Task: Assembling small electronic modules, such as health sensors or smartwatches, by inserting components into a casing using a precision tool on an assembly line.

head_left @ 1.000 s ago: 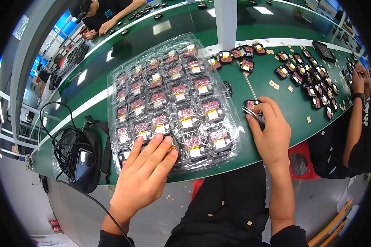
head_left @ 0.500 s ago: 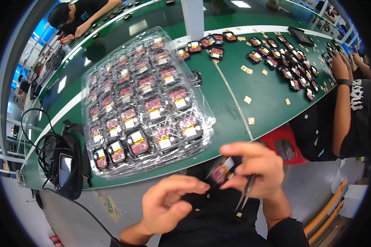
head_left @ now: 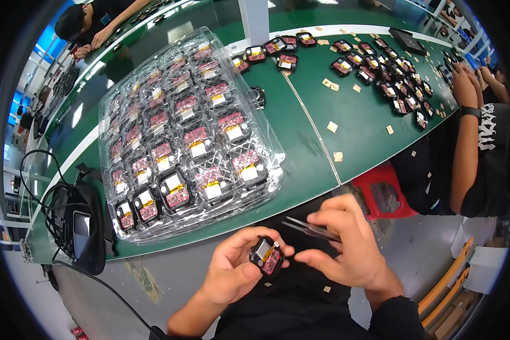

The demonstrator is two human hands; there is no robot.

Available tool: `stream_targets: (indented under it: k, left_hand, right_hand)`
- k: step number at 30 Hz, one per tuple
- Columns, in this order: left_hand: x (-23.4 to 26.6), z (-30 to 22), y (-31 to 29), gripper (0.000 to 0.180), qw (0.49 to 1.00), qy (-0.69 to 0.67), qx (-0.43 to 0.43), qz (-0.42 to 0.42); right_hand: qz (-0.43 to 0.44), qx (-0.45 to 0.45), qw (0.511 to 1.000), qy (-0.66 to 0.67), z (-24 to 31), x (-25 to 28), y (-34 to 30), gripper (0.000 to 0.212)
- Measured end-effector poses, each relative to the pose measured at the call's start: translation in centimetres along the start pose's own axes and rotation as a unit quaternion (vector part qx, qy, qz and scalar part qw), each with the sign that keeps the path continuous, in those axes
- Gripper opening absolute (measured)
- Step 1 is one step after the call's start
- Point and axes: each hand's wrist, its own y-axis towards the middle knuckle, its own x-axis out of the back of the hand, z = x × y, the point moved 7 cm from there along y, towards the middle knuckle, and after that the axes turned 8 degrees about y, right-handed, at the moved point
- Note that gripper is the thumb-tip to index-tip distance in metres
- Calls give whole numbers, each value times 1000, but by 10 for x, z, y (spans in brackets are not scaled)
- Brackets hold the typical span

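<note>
My left hand (head_left: 228, 271) grips a small square black electronic device (head_left: 267, 255) by its edges. Its opened inside faces up, with a red circuit board and a pale silvery block. In my right hand (head_left: 350, 249) is a pair of metal tweezers (head_left: 310, 228), the tips pointing left above the device and apart from it. The right thumb and fingers are spread around the tweezers, with the thumb close to the device's right side. Beyond my hands lies a stack of clear plastic trays (head_left: 153, 233), its pockets filled with similar devices.
The green table (head_left: 300, 170) carries loose devices (head_left: 399, 85) at the far right and scattered small tan squares (head_left: 332, 127). A black bag (head_left: 90, 249) with cables sits at the left edge. A red stool (head_left: 382, 195) and a co-worker's arm (head_left: 464, 153) are on the right; another person works across the table.
The device has passed from my right hand into my left. The tweezers have swung up from pointing downward to pointing left. The view has shifted slightly.
</note>
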Motion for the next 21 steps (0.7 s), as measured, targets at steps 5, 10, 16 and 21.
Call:
stream_targets:
  k: [5,10,16,21]
  left_hand:
    - [1,-4,1,61,995,48,-67,-47]
    - [8,-2,-1,67,981,130,-55,-134]
    - [5,-2,2,60,987,114,-83,-71]
    - [11,5,1,62,983,136,-68,-108]
  right_hand:
    - [-26,85,995,-48,-2,-8,-16,36]
    - [-5,118,988,-96,-7,-11,-18,38]
    - [-34,188,971,-147,-2,-11,-25,35]
    - [-34,217,962,-164,-4,-12,-27,34]
